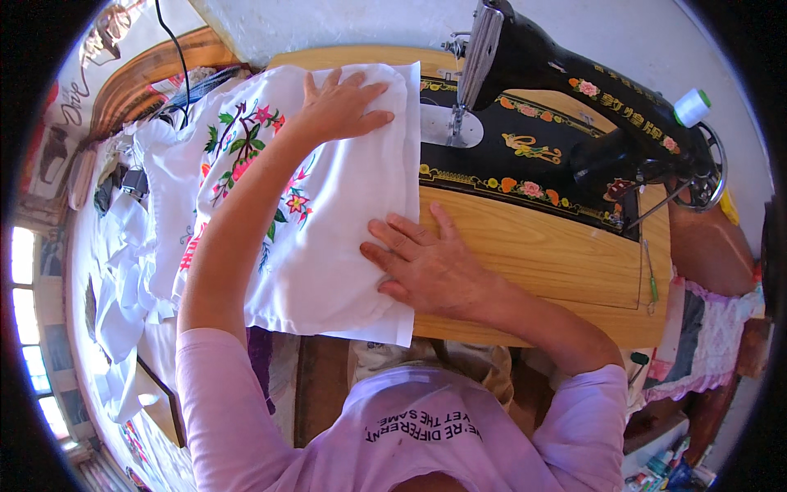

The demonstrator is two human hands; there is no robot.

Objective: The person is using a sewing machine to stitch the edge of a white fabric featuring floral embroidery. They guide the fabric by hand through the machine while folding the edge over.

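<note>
White cloth [344, 203] with colourful flower embroidery [252, 135] lies over the left part of the wooden sewing table. Its folded or layered right edge runs beside the metal needle plate [436, 126]. Flat on the cloth near its far edge rests my left hand [347, 104], fingers spread. My right hand [430, 264] lies nearer to me, across the cloth's right edge, with its fingertips on the cloth and the palm over the wood. Neither hand grips anything. The black sewing machine [553, 67] stands right of the cloth, its presser foot [456, 123] apart from the fabric.
A thread spool [693, 107] sits on the machine near the handwheel [713, 172]. A green-handled tool [652, 286] lies at the right of the wooden tabletop [553, 264]. More white fabric [123, 295] is heaped at left, near a hanging black cable [178, 49].
</note>
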